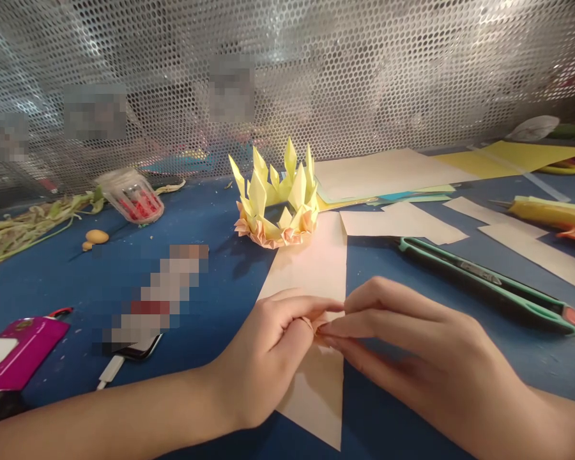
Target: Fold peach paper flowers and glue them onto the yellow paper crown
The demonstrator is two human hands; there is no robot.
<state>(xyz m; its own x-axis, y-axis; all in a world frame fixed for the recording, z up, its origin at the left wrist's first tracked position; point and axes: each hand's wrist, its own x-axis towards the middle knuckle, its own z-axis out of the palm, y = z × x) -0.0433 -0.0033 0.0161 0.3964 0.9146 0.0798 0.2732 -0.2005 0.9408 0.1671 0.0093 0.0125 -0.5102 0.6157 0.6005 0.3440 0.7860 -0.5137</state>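
Between my two hands is a small piece of folded peach paper (pixel 319 321), mostly hidden by the fingers. My left hand (pixel 275 348) pinches it between thumb and forefinger. From the other side, the fingertips of my right hand (pixel 407 338) close on the same piece. Beneath both hands a long pale peach paper strip (pixel 316 275) lies on the blue table. At the far end of the strip stands a ring of folded paper (pixel 278 204), with yellow pointed pieces upright and peach folded pieces around its base.
A green-and-black utility knife (pixel 489 281) lies at right, near cut paper strips (pixel 407 220). Large sheets (pixel 388 172) lie behind. At left are a magenta glue gun (pixel 29 358), a phone on a cable (pixel 138 348) and a tipped jar (pixel 131 198). Perforated metal (pixel 316 76) borders the back.
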